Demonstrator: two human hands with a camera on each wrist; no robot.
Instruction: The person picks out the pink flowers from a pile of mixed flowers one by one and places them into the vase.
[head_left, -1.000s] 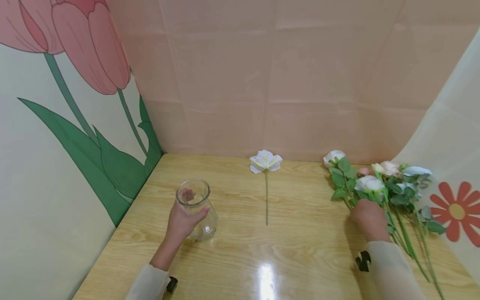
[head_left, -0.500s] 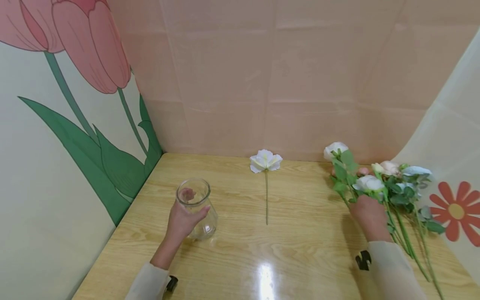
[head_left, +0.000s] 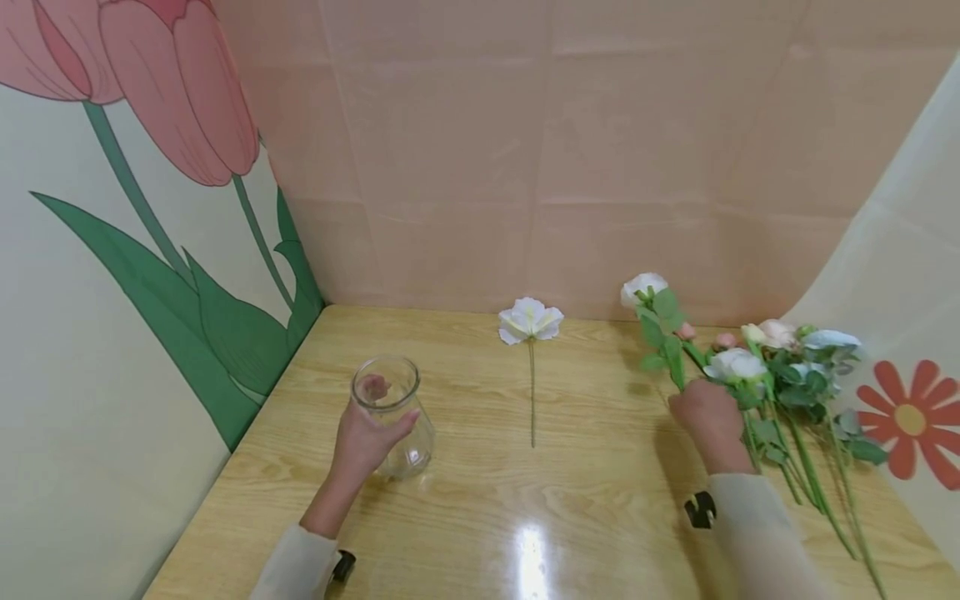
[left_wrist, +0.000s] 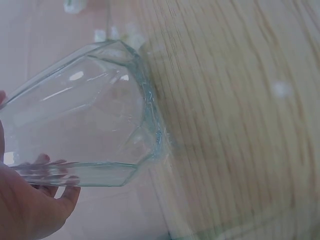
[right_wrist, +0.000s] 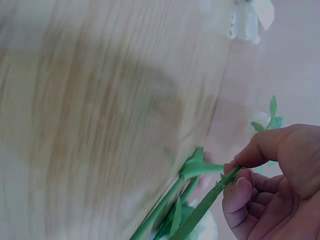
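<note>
On the left of the table, my left hand [head_left: 363,442] grips a clear glass vase [head_left: 410,446] around its upper part. The left wrist view shows the faceted glass base of the vase [left_wrist: 110,110] upon the wood. At the right, my right hand [head_left: 708,421] pinches the green stem [right_wrist: 205,205] of a white rose [head_left: 643,289] between thumb and fingers. That rose has green leaves below its bloom and leans up and left from my hand. A white flower [head_left: 531,321] on a thin stem lies alone at the back middle, between my two hands.
Several other flowers lie in a pile at the right, among them a white rose [head_left: 737,367] and a pale blue bloom [head_left: 831,340]. A peach cloth [head_left: 450,167] hangs behind the wooden table [head_left: 480,500]. A tulip-printed cloth [head_left: 187,250] borders the left side.
My right hand has moved left with the white rose, lifting its bloom up and away from the pile. The left hand and the vase have stayed in place.
</note>
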